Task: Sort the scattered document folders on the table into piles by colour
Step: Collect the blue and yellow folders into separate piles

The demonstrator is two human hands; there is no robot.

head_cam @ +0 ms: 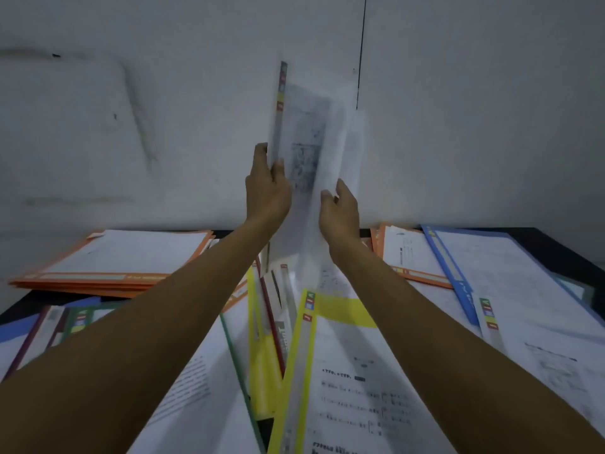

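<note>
A pale, blurred folder (311,142) stands upright in the free air over the table's (563,253) far edge, before a white wall (474,126). The left hand (266,188) pinches its left edge and the right hand (340,211) grips its lower right. Below lie an orange pile (108,267) far left, yellow folders (343,311) nearest and a blue folder (449,273) right
</note>
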